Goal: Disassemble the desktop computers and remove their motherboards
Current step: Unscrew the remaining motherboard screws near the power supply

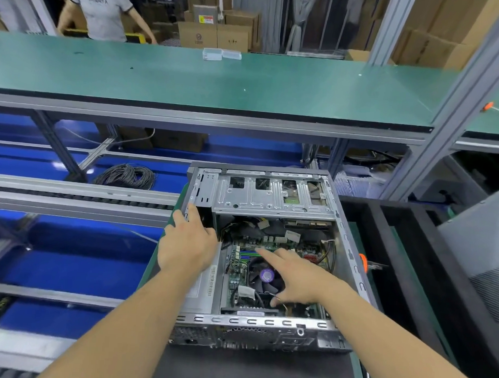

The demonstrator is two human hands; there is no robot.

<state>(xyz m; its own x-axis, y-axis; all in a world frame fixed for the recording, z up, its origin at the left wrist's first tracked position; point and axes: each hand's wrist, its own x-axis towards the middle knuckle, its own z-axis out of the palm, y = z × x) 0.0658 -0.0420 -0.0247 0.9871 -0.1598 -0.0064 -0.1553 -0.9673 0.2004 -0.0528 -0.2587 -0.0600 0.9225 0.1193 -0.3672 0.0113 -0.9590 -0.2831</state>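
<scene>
Computer case (266, 328) on green bench (420, 276).

Open computer case (266, 323) on near bench, motherboard (269, 243) inside, cable coil (125, 176) left behind it

Left hand (187, 247) covered the near-left wall of the open computer case (351, 243) and part of the power supply (204, 286) below it. Right hand (294, 276) hid part of the cooler fan (263, 277) and the motherboard (241, 273) beneath; fingertip contact with the board impossible to judge. Drive cage (270, 195) masked the board's far end. Person (103, 11) at upper left cut off above the shoulders by the top edge. Shirt lettering, cardboard box (214, 35) labels too blurred to read.
</scene>
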